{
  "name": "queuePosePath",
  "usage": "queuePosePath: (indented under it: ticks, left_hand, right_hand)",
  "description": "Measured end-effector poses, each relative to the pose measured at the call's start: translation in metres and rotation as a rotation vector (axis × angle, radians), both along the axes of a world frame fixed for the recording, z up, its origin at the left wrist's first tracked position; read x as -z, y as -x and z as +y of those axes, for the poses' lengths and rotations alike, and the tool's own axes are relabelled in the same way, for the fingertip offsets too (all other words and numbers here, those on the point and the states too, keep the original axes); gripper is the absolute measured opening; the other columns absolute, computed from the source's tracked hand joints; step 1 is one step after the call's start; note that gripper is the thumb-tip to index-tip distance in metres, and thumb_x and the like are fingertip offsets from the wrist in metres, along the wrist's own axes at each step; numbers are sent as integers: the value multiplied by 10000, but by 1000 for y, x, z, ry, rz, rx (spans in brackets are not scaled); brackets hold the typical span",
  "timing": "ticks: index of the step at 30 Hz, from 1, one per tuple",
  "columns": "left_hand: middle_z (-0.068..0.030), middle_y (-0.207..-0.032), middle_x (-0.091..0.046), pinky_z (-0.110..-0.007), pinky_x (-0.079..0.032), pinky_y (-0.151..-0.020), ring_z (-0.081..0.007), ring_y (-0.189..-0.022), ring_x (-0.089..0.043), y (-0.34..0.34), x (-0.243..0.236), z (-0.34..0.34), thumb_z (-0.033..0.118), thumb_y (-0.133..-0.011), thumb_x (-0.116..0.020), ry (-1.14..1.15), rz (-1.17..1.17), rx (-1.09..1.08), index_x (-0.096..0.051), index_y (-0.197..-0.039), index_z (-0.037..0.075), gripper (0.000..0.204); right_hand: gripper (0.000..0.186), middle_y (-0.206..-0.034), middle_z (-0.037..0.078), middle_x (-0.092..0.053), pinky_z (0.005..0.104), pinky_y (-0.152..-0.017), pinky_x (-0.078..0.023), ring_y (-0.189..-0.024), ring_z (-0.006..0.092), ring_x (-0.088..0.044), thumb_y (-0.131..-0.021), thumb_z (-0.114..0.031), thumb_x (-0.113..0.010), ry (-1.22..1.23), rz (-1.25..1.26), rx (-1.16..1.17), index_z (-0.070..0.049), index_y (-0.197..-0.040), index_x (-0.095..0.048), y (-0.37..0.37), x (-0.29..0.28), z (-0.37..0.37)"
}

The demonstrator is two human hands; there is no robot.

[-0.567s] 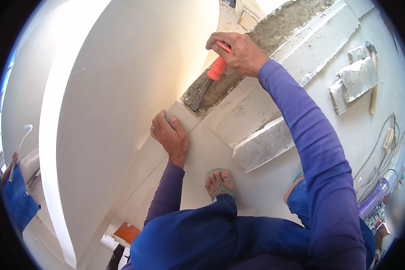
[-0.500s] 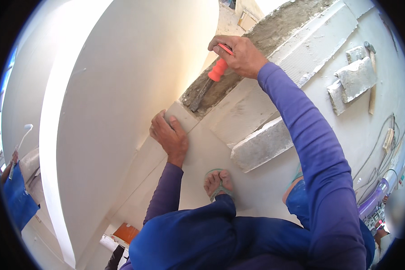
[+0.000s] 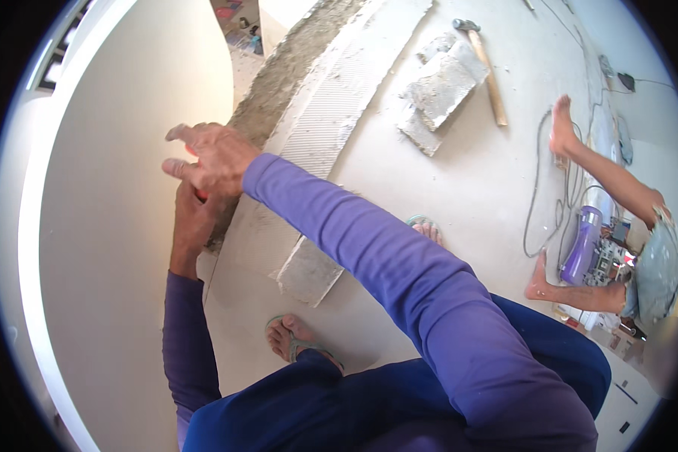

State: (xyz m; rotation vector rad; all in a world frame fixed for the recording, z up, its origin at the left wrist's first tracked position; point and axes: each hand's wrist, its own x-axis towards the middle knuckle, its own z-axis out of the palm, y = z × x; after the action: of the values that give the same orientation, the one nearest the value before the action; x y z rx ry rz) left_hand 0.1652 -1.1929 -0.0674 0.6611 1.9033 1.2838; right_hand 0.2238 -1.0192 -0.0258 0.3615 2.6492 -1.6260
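While right hand spreads half open at red handle, left hand hides its fingers, both holds unclear; hammer, two o'clock.

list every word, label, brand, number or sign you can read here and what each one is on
None: no text can be read in this view.
Wooden-handled hammer: no lettering shows.
Broken slabs: no lettering shows.
Red handle: mostly covered, no lettering visible.
Small clutter at the right: too small and blurred to tell whether anything is printed there.
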Motion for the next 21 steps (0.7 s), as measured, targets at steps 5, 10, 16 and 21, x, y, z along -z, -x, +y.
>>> queuePosePath:
  ticks: [5,10,16,21]
  left_hand:
    - [-68,-1020,-695,-351,-503,-859,-163,-951,-623,-18,7,14,233,-1028,-675,1,101,27,-658,-1156,-21,285]
    - [-14,-823,-572,-336,-450,-734,-128,-777,-498,-24,13,8,285,-1032,-670,1,155,-72,-620,-1005,7,283]
    - [4,-792,-526,-318,-423,-702,-109,-747,-462,-9,10,4,315,-1030,-671,-14,152,-183,-613,-954,16,314]
    - [30,-782,-518,-279,-406,-674,-77,-726,-446,-19,9,23,250,-1027,-664,-72,87,-253,-615,-938,22,249]
  right_hand:
    - [748,-1381,254,-616,555,-1133,-458,-1332,389,-584,-1027,-665,-494,-563,-38,-238,-126,-1545,-465,-20,-29,36]
    - [499,-1233,254,-660,462,-962,-586,-1136,322,-698,-1068,-402,-576,-1106,-323,-466,-36,-1405,-544,-77,-105,164]
    - [155,-873,256,-743,507,-763,-627,-865,414,-767,-887,-123,-639,-1263,-884,-228,16,-878,-708,-209,-173,265]
    - [341,-1057,302,-738,512,-940,-585,-1038,456,-726,-928,-237,-702,-1026,-958,308,69,-1079,-703,-321,-91,358]
